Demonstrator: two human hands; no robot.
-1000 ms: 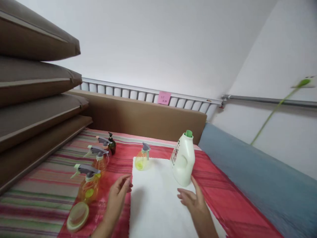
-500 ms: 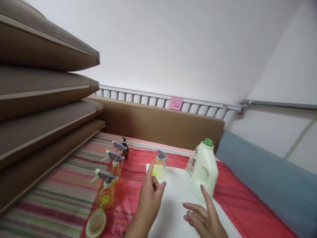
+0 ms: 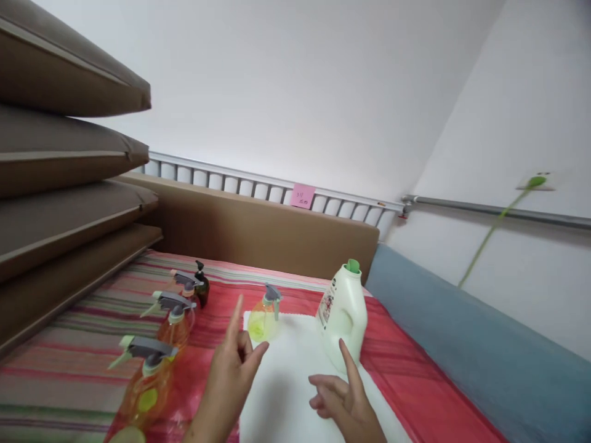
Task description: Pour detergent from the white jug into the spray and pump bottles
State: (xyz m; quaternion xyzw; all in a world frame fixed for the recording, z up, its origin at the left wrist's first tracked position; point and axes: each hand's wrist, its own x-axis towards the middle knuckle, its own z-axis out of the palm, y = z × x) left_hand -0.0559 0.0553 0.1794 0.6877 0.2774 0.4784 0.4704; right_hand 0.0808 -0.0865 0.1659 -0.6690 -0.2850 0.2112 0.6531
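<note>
four spray bottles (image 3: 265, 314), one jug (image 3: 343, 316)

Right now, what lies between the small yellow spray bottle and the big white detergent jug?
In the head view, only bare white towel separates the yellow spray bottle from the white jug.

On the bed, a towel (image 3: 295, 381) lies under a spray bottle (image 3: 264, 315) at its far left corner and a jug (image 3: 342, 315) at its far right. Left of the towel, three more spray bottles (image 3: 173, 317) stand in a row running away from the viewer, with stacked cushions (image 3: 64, 184) further left and a headboard (image 3: 258, 231) behind.
</note>
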